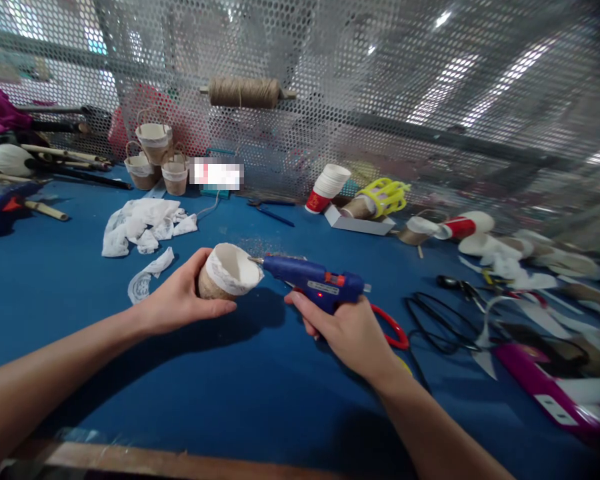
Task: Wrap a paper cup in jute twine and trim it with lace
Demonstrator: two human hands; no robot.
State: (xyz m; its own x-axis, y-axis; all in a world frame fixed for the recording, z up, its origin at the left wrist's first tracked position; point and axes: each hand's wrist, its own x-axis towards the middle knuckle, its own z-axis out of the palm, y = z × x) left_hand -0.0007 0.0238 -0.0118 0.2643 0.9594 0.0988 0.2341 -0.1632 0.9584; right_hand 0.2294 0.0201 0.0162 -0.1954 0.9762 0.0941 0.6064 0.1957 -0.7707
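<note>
Glue work seems in hand: left grip [185, 293] wraps the lace-edged cup [226, 283], right grip [347, 328] is clamped round the blue glue gun [307, 277], nozzle [255, 259] at the cup's lip, contact unclear. Next move likely calls for a steady cup and careful nozzle. Lace scraps [143, 223] lie beyond left grip; black cable [443, 351] beside right grip could snag.

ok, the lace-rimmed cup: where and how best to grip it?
Likely best around the brown lower wall of the cup, coming from the left, as the left hand does. The wall is round, and the open mouth tilts up and right toward the glue gun, so this hold leaves the opening clear.
</note>
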